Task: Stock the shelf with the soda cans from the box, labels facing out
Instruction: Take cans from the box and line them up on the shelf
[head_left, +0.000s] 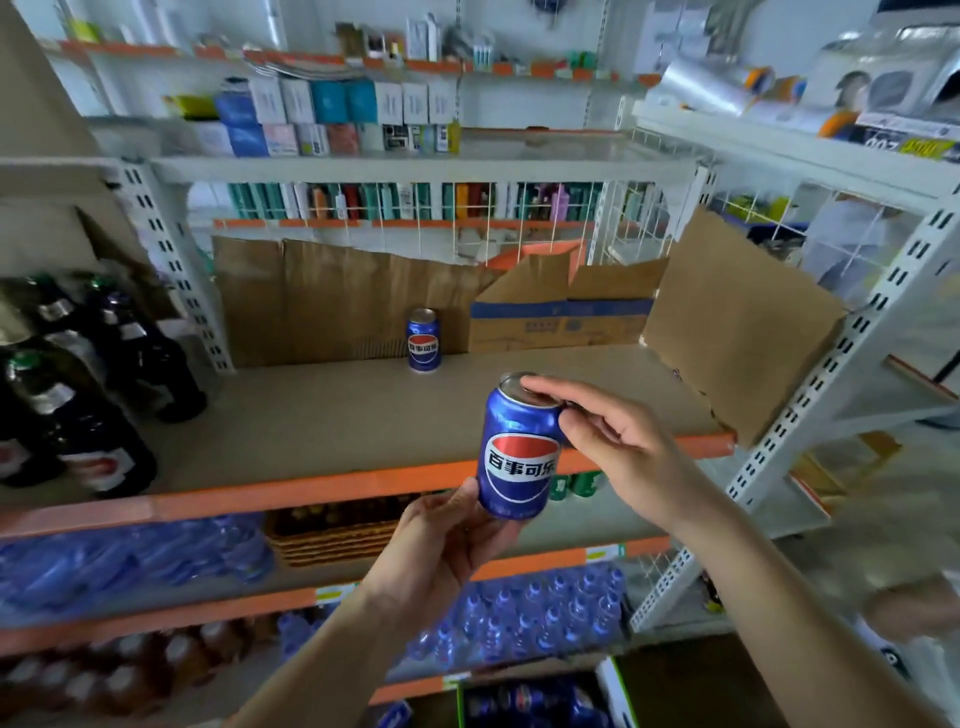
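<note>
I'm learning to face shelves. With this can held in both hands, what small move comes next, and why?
Probably carry the held can forward and set it beside the shelved can. Its label already faces out, the left hand supports its base, the right hand steadies its top, and the shelf is bare around the standing can.

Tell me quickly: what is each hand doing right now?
Left hand: closed on the lower part of the blue soda can, label facing the camera.
Right hand: closed on the same can, fingers across its top rim.
</note>
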